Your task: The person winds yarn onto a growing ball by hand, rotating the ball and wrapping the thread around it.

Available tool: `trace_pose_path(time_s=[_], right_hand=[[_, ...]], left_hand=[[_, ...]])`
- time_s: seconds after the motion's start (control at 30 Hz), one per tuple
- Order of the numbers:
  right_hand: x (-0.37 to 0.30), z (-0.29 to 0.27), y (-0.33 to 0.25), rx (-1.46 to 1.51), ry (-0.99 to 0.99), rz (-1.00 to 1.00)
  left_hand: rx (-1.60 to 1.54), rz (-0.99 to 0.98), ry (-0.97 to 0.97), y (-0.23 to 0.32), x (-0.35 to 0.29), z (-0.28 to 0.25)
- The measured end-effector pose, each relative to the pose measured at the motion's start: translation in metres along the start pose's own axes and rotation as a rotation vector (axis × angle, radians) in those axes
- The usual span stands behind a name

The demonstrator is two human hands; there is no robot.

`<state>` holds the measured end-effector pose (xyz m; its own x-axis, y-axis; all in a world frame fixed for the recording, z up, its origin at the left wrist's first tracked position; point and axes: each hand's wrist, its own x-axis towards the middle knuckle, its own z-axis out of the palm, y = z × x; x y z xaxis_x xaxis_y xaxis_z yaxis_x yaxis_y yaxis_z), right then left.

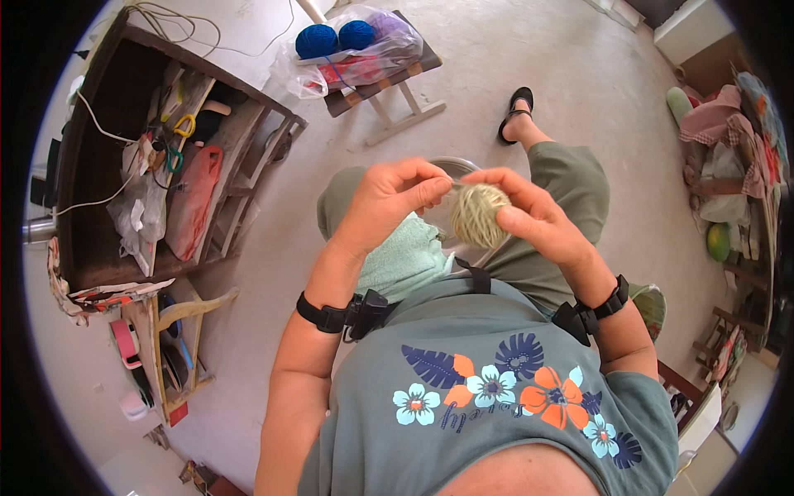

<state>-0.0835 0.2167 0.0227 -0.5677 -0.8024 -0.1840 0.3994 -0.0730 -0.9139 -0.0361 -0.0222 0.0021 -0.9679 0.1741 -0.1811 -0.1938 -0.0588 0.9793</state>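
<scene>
Right hand (533,217): clasps pale yarn ball (480,215), fingers curled around it. Left hand (385,202): just beside the ball, pinching its strand. Step, judged: winding under way. Beneath the hands: mint cloth (405,260) on lap. Well beyond: blue yarn balls (335,38) on stool.

Single head-worn fisheye view, aimed steeply down from above the lap; the left hand (385,202) and right hand (533,219) are seen close, mid-frame. Floor (273,248) is seen farther off, edges bent at the rim.
</scene>
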Motion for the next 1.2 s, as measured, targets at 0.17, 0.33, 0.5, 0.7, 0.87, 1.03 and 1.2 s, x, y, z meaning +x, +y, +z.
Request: trace_pose_path(time_s=[0.17,0.33,0.5,0.7,0.87,1.03,1.2], right_hand=[[0.008,-0.003,0.002,0.081,0.128,-0.196],[0.014,-0.004,0.009,-0.139,0.282,-0.186],[0.004,0.002,0.004,-0.133,0.101,-0.045],[0.002,0.004,-0.002,0.039,-0.007,-0.016],[0.009,0.0,0.007,0.0,0.17,-0.23],[0.01,-0.005,0.015,-0.18,0.208,-0.136],[-0.001,-0.006,0.007,-0.067,-0.019,0.117]], left_hand=[[0.011,-0.182,-0.107,-0.006,-0.011,0.016],[0.007,-0.126,-0.265,0.025,-0.019,0.017],[-0.02,0.016,-0.125,0.044,-0.01,0.004],[-0.015,-0.053,0.063,-0.007,0.0,0.006],[0.011,-0.209,-0.096,-0.003,-0.012,0.021],[0.114,-0.035,-0.31,0.028,-0.02,0.016],[-0.028,-0.001,-0.158,0.039,-0.008,0.005]])
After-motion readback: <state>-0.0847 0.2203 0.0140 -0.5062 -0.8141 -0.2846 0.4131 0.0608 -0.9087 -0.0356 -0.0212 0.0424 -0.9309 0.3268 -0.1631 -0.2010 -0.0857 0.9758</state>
